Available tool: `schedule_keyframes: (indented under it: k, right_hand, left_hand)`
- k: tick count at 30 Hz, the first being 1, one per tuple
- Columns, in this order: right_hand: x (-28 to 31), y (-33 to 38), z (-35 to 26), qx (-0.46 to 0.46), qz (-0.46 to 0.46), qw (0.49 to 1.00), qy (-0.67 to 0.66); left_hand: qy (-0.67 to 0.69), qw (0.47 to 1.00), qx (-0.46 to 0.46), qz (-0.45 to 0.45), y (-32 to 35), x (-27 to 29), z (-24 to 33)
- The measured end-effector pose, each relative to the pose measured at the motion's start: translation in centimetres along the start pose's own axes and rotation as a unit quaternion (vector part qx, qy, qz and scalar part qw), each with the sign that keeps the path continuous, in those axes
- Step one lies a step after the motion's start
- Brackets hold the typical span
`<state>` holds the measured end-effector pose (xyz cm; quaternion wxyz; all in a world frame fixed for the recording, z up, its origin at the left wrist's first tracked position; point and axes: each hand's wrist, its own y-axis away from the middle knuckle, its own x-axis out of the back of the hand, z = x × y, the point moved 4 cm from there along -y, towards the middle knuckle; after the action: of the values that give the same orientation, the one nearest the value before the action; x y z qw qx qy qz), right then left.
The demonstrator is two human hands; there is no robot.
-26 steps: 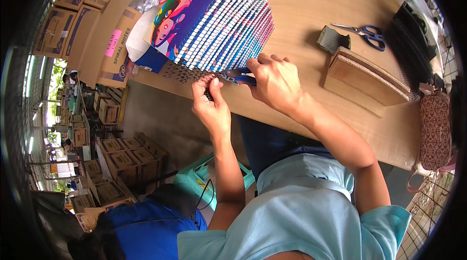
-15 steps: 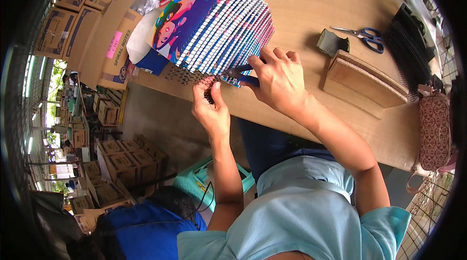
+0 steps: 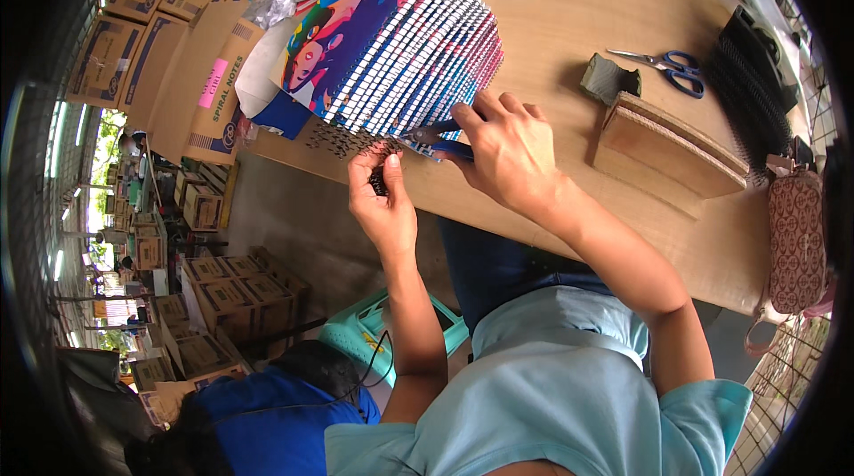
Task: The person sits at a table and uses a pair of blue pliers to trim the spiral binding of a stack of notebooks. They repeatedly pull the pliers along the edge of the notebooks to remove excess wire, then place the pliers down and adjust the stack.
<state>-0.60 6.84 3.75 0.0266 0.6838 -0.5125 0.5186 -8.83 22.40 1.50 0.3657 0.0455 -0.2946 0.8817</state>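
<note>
A fanned stack of spiral-bound notebooks (image 3: 400, 40) with colourful covers lies on the wooden table (image 3: 551, 22). My right hand (image 3: 503, 151) grips blue-handled pliers (image 3: 436, 138) at the wire binding on the stack's near edge. Just below the table edge, my left hand (image 3: 382, 205) pinches a small dark piece of binding wire (image 3: 378, 181). Small bits of wire lie scattered on the table edge by the stack.
Blue-handled scissors (image 3: 667, 62), a small grey block (image 3: 609, 80), a wooden block (image 3: 667, 142) and black comb bindings (image 3: 747, 76) sit to the right. A patterned pouch (image 3: 796, 240) lies at the table's corner. Cardboard boxes (image 3: 178, 40) line the left. A person in blue (image 3: 258, 423) crouches below.
The notebook stack has shifted slightly up and left in view. My right hand with the pliers has stayed at the bindings; my left hand has kept close under the table edge.
</note>
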Motion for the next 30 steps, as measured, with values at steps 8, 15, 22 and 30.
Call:
schedule_keyframes:
  k: [8,15,22,30]
  right_hand:
    - [-1.4,-0.4,-0.3,-0.011,-0.052,0.998,0.043]
    - [0.4,-0.7,-0.7,0.020,0.029,0.998,0.049]
    - [-0.9,-1.6,-1.4,0.028,0.007,0.999,0.044]
    - [0.3,-1.1,-1.7,0.015,0.040,0.997,0.061]
  left_hand:
    - [0.072,0.993,0.092,0.008,-0.4,0.2,-1.0]
    - [0.017,0.999,0.027,0.016,-0.7,0.7,-0.1]
    - [0.012,1.000,-0.003,0.023,-1.3,0.8,1.3]
    - [0.003,0.999,-0.032,0.029,-1.2,1.0,1.1]
